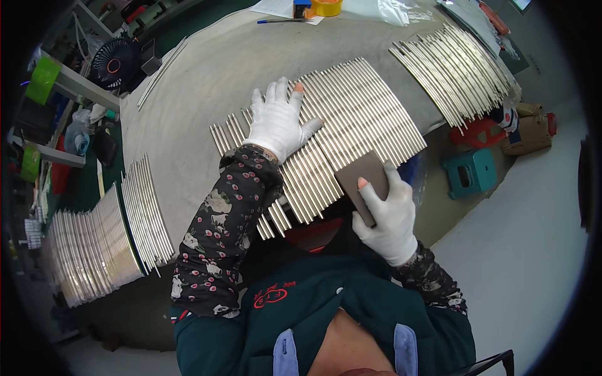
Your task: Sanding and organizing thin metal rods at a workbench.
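My left hand (pixel 279 119), in a white glove with a torn fingertip, lies flat with fingers spread on a row of shiny metal rods (pixel 351 119) laid side by side on the grey bench (pixel 207 81). My right hand (pixel 389 216), also gloved, holds a brown rectangular sanding block (pixel 362 178) at the near ends of the rods, by the bench's front edge.
More metal rods lie in a batch at the far right (pixel 454 69) and in stacks at the left (pixel 119 232). A black fan (pixel 114 62) stands at the back left. A pen (pixel 282 20) and small containers sit at the far edge. A teal stool (pixel 471 172) stands on the floor.
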A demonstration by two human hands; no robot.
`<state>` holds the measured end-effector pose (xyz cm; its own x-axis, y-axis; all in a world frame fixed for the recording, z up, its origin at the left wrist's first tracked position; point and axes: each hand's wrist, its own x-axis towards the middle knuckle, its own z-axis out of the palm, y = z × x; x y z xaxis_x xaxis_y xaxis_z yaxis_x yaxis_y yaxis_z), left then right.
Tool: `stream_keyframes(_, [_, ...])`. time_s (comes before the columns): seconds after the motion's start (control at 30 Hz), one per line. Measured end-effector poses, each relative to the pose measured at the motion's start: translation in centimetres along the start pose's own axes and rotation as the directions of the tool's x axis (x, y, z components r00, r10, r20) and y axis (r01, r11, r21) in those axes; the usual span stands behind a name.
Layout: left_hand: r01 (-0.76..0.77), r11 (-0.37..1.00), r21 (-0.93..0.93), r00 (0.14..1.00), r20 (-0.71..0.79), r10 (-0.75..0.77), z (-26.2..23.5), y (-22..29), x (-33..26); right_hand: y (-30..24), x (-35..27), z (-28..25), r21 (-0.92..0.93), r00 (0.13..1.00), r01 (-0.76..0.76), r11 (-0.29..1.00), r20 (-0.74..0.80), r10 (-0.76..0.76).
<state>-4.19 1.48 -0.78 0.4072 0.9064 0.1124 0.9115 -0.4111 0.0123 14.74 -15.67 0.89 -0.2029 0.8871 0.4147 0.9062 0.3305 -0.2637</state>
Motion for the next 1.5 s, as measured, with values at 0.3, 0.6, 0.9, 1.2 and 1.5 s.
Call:
stream_keyframes(0.3, [-0.002, 1.0, 0.008, 0.999, 0.042, 0.002, -0.2, 0.1, 0.3, -1.4, -4.8, -2.3, 0.101, 0.994, -0.049, 0.994, 0.102, 0.039])
stream_keyframes(0.6, [-0.088, 0.988, -0.126, 0.991, -0.116, 0.073, -2.3, -3.4, -3.2, -2.4, -4.8, -1.1, 0.205, 0.983, 0.016, 0.979, 0.174, -0.052])
stream_keyframes(0.9, [-0.198, 0.98, -0.03, 0.978, 0.061, 0.199, -1.3, -8.6, -9.3, -2.5, -4.8, 0.0, 0.189, 0.991, -0.005, 0.982, 0.134, -0.02])
stream_keyframes(1.2, [-0.183, 0.983, -0.021, 0.982, 0.046, 0.184, -1.1, -5.0, -6.8, -2.2, -5.1, -0.1, 0.191, 0.983, 0.184, 0.964, -0.054, -0.176])
stream_keyframes(1.5, [-0.097, 0.983, -0.159, 0.988, -0.132, 0.076, -0.5, -7.3, -5.7, -1.9, -2.0, 1.8, 0.179, 0.749, 0.646, 0.742, 0.038, -0.661])
